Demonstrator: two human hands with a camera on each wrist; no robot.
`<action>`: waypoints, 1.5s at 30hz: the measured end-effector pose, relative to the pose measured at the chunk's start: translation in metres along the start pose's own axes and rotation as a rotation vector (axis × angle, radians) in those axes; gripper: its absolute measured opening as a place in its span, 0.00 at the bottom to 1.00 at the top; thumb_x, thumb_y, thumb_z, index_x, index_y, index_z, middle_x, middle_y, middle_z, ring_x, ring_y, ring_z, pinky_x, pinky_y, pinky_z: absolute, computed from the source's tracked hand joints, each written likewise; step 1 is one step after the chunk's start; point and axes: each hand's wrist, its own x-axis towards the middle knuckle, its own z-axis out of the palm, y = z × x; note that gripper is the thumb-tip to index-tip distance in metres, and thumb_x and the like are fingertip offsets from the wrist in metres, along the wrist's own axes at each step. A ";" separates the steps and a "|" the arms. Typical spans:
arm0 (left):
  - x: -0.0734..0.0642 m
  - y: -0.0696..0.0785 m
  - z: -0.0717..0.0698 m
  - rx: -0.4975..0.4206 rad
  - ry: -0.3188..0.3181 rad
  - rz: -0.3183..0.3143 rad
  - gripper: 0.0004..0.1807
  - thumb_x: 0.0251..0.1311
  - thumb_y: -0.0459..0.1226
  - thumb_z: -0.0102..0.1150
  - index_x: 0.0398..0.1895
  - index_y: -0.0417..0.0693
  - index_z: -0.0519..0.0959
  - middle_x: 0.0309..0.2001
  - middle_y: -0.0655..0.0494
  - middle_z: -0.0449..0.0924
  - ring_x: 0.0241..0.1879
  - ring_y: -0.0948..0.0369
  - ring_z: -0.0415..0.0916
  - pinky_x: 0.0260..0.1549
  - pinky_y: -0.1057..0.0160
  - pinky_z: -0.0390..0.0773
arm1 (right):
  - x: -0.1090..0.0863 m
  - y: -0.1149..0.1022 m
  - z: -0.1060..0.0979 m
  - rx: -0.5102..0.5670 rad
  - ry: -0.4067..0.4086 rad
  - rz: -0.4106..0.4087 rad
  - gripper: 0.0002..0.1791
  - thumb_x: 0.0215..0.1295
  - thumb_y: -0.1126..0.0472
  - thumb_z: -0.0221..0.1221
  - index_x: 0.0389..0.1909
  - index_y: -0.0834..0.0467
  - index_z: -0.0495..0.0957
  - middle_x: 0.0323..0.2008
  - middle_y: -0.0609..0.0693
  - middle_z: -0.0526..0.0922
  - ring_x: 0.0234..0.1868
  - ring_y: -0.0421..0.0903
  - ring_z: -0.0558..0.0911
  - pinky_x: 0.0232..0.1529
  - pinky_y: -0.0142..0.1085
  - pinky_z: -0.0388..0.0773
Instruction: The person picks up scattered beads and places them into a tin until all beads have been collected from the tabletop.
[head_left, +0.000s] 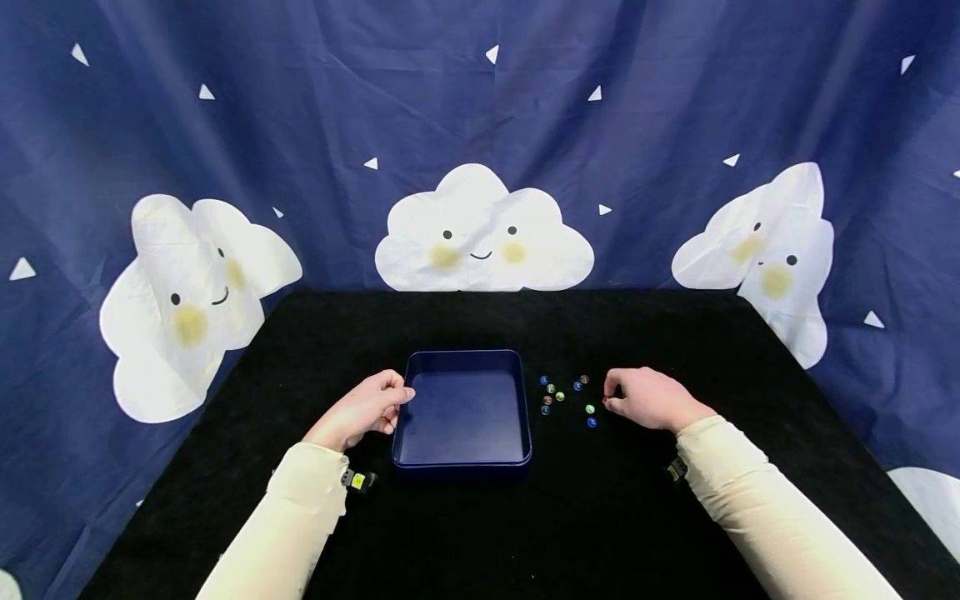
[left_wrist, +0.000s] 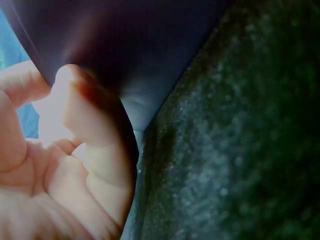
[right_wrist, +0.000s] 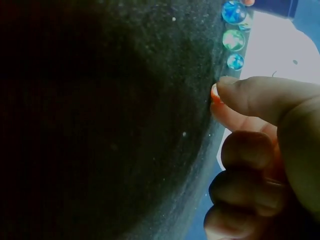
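Observation:
My left hand [head_left: 366, 410] grips the left wall of a square dark blue tray [head_left: 465, 421], thumb over the rim and the other fingers outside. In the left wrist view the tray's wall [left_wrist: 150, 45] rises beside the bent fingers. Right of the tray, my right hand [head_left: 648, 398] is low over the black cloth. Its thumb and index finger pinch an orange-red marble [right_wrist: 215, 93], mostly covered by the fingertips. Closest to that hand lie a green marble [head_left: 590, 409] and a blue marble [head_left: 592, 422]. The tray's floor shows nothing on it.
Several more glass marbles lie scattered between the tray and my right hand, among them a blue marble [head_left: 544, 380] and a yellow-green marble [head_left: 560, 397]. Black cloth [head_left: 465, 533] covers the table. Behind it hangs a blue curtain [head_left: 300, 133] with clouds.

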 end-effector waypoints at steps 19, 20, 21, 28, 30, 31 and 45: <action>0.003 -0.007 0.006 -0.046 -0.007 0.014 0.12 0.69 0.38 0.58 0.37 0.42 0.65 0.21 0.55 0.68 0.17 0.63 0.69 0.18 0.69 0.73 | 0.001 -0.019 0.001 0.047 0.166 -0.040 0.05 0.63 0.55 0.67 0.33 0.45 0.78 0.16 0.35 0.70 0.18 0.36 0.69 0.24 0.37 0.69; 0.003 -0.007 0.005 -0.042 -0.008 0.013 0.12 0.69 0.38 0.58 0.37 0.42 0.65 0.21 0.55 0.68 0.17 0.63 0.69 0.18 0.69 0.73 | 0.002 -0.023 0.001 0.053 0.184 -0.050 0.05 0.63 0.55 0.67 0.33 0.45 0.79 0.16 0.35 0.69 0.17 0.36 0.68 0.24 0.36 0.68; 0.003 -0.007 0.004 -0.042 -0.007 0.012 0.12 0.69 0.38 0.58 0.37 0.42 0.65 0.21 0.55 0.68 0.17 0.63 0.69 0.18 0.69 0.73 | 0.003 -0.026 0.001 0.057 0.199 -0.058 0.05 0.63 0.55 0.67 0.34 0.44 0.79 0.15 0.35 0.69 0.17 0.35 0.68 0.23 0.36 0.68; 0.002 -0.004 0.002 -0.044 -0.010 0.009 0.12 0.69 0.38 0.58 0.37 0.42 0.66 0.22 0.54 0.69 0.16 0.63 0.69 0.18 0.69 0.74 | 0.009 -0.056 -0.002 0.069 0.261 -0.115 0.05 0.63 0.55 0.67 0.35 0.44 0.79 0.16 0.33 0.68 0.16 0.34 0.67 0.23 0.35 0.68; 0.002 -0.003 0.001 -0.049 -0.013 0.011 0.12 0.69 0.37 0.58 0.37 0.42 0.66 0.22 0.54 0.69 0.16 0.63 0.69 0.18 0.69 0.74 | 0.010 -0.063 -0.003 0.066 0.280 -0.133 0.06 0.63 0.55 0.67 0.36 0.45 0.79 0.16 0.34 0.67 0.16 0.34 0.66 0.22 0.35 0.68; 0.002 -0.003 0.001 -0.054 -0.012 0.009 0.11 0.69 0.37 0.58 0.37 0.42 0.66 0.22 0.54 0.68 0.16 0.63 0.69 0.18 0.69 0.74 | 0.011 -0.067 -0.003 0.069 0.288 -0.144 0.06 0.62 0.55 0.67 0.36 0.45 0.79 0.16 0.34 0.67 0.16 0.34 0.66 0.21 0.34 0.68; 0.001 -0.004 -0.001 -0.061 -0.008 0.009 0.11 0.70 0.37 0.58 0.37 0.42 0.66 0.22 0.55 0.68 0.17 0.63 0.69 0.18 0.69 0.75 | 0.027 -0.109 -0.001 0.087 0.352 -0.239 0.07 0.62 0.51 0.68 0.36 0.43 0.80 0.16 0.32 0.66 0.17 0.32 0.67 0.23 0.32 0.69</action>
